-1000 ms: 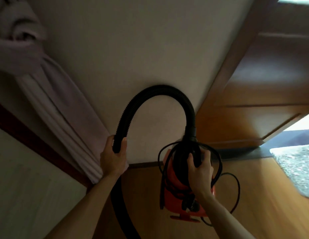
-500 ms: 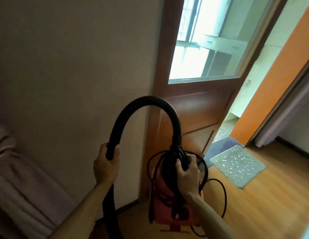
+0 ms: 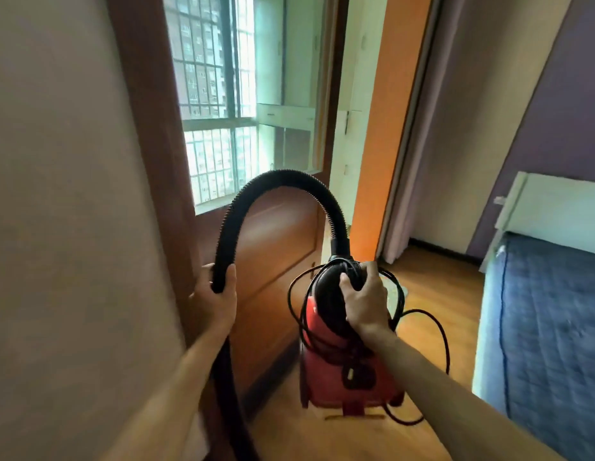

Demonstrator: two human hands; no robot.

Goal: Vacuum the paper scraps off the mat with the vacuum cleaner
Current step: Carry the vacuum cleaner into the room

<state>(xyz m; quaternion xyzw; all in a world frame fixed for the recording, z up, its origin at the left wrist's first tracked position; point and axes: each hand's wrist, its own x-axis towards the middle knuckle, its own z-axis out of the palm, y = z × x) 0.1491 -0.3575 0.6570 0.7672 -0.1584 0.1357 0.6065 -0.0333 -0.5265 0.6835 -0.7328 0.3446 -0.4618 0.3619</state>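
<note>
Left hand [image 3: 213, 302] grips hose [image 3: 282, 181], right hand [image 3: 364, 302] vacuum cleaner [image 3: 326, 354].

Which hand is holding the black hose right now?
The left hand grips the hose just below its arch. The right hand is on the black top of the red vacuum cleaner instead.

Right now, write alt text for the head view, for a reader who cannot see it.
A person's right hand grips the black top of a red vacuum cleaner wound with black cord, while the left hand grips its arching black hose. A wooden door with a window stands ahead, a blue bed at right.
</note>
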